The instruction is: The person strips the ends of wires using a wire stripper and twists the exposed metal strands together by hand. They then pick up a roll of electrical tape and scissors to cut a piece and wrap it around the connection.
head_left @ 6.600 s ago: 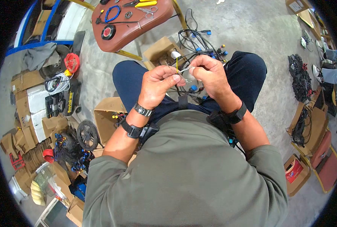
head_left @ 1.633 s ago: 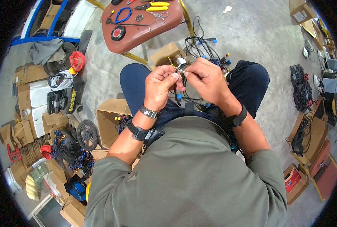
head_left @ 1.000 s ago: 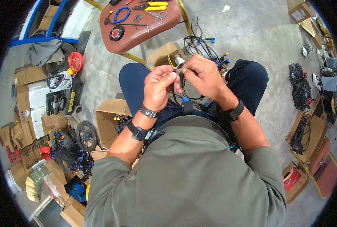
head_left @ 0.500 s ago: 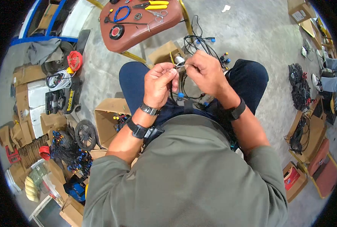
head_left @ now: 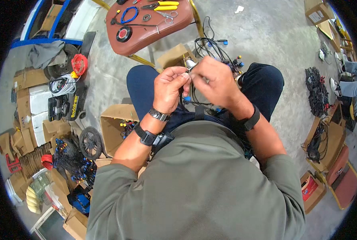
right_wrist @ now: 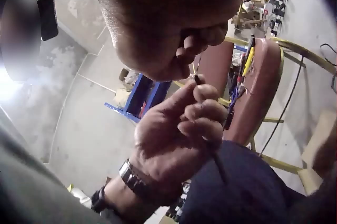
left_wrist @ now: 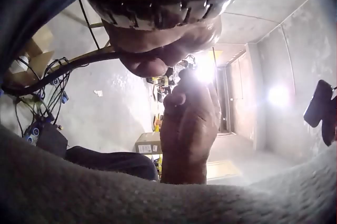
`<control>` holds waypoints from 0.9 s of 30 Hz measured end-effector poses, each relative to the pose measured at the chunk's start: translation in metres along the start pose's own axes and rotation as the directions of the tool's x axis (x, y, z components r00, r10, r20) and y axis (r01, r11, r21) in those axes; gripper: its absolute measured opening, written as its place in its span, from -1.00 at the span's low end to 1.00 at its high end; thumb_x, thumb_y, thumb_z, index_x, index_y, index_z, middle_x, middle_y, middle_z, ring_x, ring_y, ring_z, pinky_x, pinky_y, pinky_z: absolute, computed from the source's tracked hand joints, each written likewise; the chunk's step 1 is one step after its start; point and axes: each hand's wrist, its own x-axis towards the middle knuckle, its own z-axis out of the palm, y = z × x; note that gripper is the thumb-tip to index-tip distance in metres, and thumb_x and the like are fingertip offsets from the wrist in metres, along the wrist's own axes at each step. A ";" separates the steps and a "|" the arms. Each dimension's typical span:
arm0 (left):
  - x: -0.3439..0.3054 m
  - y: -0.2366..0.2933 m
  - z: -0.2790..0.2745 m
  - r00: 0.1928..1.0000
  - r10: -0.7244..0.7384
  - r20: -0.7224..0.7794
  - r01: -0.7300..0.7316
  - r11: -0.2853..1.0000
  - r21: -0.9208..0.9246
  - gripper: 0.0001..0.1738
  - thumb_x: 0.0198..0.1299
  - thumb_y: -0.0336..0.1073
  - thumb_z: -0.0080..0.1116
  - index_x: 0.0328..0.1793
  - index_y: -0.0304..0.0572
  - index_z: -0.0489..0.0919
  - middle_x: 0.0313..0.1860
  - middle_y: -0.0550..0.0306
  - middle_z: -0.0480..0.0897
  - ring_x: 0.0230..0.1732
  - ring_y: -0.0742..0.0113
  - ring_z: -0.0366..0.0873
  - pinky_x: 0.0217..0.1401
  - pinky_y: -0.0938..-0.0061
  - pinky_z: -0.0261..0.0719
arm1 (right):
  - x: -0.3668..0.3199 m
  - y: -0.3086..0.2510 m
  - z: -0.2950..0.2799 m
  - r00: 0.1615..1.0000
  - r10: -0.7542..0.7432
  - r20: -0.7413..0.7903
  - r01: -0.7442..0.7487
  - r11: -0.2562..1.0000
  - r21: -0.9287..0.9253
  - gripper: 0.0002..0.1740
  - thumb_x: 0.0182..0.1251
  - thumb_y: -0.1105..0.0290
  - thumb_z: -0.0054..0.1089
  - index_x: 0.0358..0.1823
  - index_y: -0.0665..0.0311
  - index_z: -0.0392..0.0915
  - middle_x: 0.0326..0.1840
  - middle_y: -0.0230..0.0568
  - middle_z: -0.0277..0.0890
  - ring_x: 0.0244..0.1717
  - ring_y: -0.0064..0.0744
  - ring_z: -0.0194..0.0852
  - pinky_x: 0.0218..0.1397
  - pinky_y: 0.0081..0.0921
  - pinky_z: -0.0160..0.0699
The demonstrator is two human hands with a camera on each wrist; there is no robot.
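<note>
Between thumb and forefinger, the left hand (head_left: 167,89) pinches the end of a black cable (left_wrist: 68,67), which runs out under the palm. A thin yellow wire (head_left: 185,61) sticks up at its fingertips. The right hand (head_left: 216,82) is close against the left fingertips, its thumb and fingers pinched on the fine wire ends there; its fingers are partly blurred and cover the wires. In the right wrist view the dark cable end (right_wrist: 197,79) shows between the left thumb and forefinger, just below the right hand (right_wrist: 163,29).
A brown-red chair seat (head_left: 154,36) ahead carries black tape (head_left: 124,34), scissors (head_left: 168,17), yellow-handled pliers (head_left: 165,6) and a blue wire coil. Black cables (head_left: 210,46) and an open box (head_left: 172,56) are on the floor between seat and knees. Another box (head_left: 116,126) stands at the left.
Over the last second the right hand has shifted slightly at the left fingertips and turned, its fingers now closer over the wires. The left hand has hardly moved and keeps its hold.
</note>
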 end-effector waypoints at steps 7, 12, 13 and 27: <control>-0.004 0.000 -0.004 0.999 -0.032 0.003 0.032 0.999 0.013 -0.86 0.30 -0.47 0.16 -0.03 -0.27 0.57 -0.40 0.11 0.61 -0.49 0.39 0.52 -0.52 0.52 0.46 | -0.005 0.021 -0.004 0.995 0.099 0.002 -0.099 0.991 -0.096 -0.93 0.02 0.51 0.20 -0.44 0.28 0.50 -0.45 -0.10 0.42 -0.40 -0.01 0.47 -0.36 -0.20 0.46; -0.002 0.000 -0.003 0.999 -0.036 0.004 0.036 0.999 0.014 -0.86 0.30 -0.47 0.17 -0.03 -0.26 0.58 -0.40 0.10 0.61 -0.50 0.40 0.52 -0.54 0.53 0.46 | -0.007 0.003 0.009 0.998 -0.056 0.025 0.056 0.998 -0.003 -0.93 0.03 0.51 0.21 -0.44 0.28 0.51 -0.47 -0.09 0.40 -0.39 -0.01 0.46 -0.35 -0.18 0.44; -0.002 0.000 -0.005 0.999 -0.039 0.005 0.039 0.999 0.014 -0.85 0.30 -0.47 0.17 -0.03 -0.26 0.58 -0.40 0.11 0.61 -0.50 0.40 0.53 -0.54 0.53 0.46 | -0.010 0.008 0.009 0.999 -0.021 0.033 0.022 0.999 -0.032 -0.93 0.03 0.50 0.21 -0.44 0.28 0.51 -0.47 -0.09 0.40 -0.39 -0.01 0.46 -0.35 -0.18 0.44; -0.003 0.000 -0.004 0.999 -0.050 -0.016 0.050 0.999 -0.003 -0.86 0.31 -0.47 0.16 -0.03 -0.26 0.57 -0.40 0.11 0.60 -0.50 0.41 0.50 -0.53 0.53 0.45 | -0.015 0.023 0.001 0.999 0.014 0.029 -0.010 0.992 -0.125 -0.91 0.02 0.49 0.24 -0.45 0.26 0.50 -0.48 -0.15 0.40 -0.41 -0.04 0.46 -0.35 -0.21 0.47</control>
